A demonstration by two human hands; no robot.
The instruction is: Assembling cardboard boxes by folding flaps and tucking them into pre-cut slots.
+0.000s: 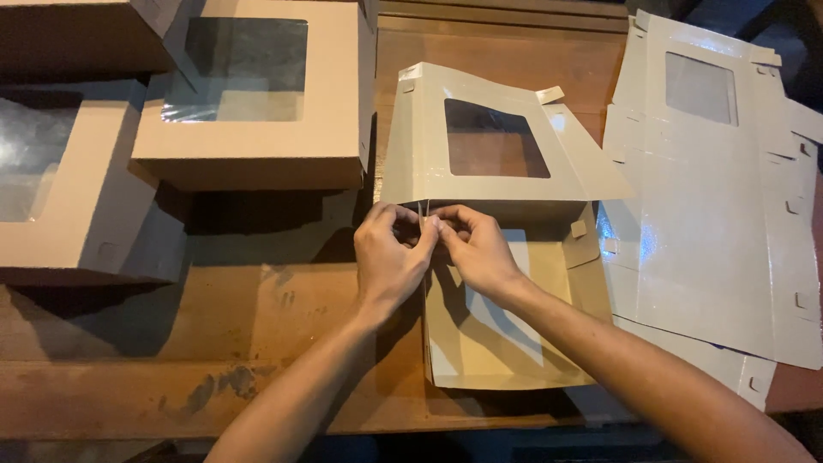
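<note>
A half-folded tan cardboard box (489,343) with a windowed lid (493,141) lies open in the middle of the wooden table (257,343). My left hand (390,257) and my right hand (476,249) meet at the box's near-left corner, just below the raised lid. Both pinch the cardboard there, fingertips touching at a flap on the corner seam. The box's base and side walls spread out under my right forearm.
Folded windowed boxes stand at the left: one at the back (253,94), one at the left edge (69,180), another at the top left corner (77,34). A stack of flat, unfolded box blanks (711,206) lies at the right.
</note>
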